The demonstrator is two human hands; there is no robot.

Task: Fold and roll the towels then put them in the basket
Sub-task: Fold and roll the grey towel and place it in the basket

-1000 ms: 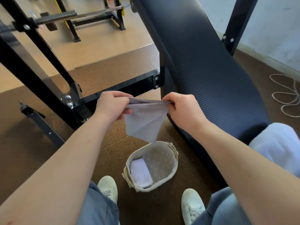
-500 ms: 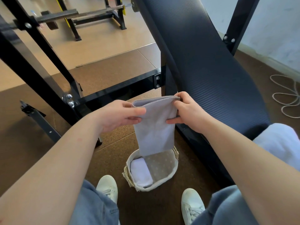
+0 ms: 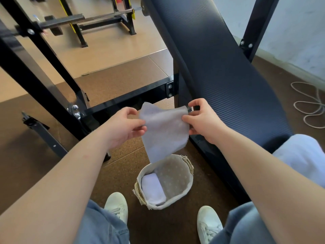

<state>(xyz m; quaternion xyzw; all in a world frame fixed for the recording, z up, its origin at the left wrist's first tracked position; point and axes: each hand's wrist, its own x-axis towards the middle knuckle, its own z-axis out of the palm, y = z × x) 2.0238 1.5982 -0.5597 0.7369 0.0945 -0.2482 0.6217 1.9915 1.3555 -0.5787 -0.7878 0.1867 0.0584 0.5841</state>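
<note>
One white rolled towel [image 3: 153, 189] lies in the small round fabric-lined woven basket [image 3: 177, 176] on the floor, while just above the basket the left hand [image 3: 123, 128] and right hand [image 3: 202, 120] each pinch the thin grey cloth towel [image 3: 163, 131], apparently folded, not yet rolled.

A thin pale-grey cloth towel [image 3: 164, 131] hangs in the air, folded to a narrow strip and pinched at its upper sides by the left hand [image 3: 123, 128] and the right hand [image 3: 204, 122]. Its lower end dangles over the far rim of a small round woven basket with a dotted cloth lining [image 3: 189, 188]. In the basket's left side lies a rolled white towel [image 3: 153, 189].
</note>
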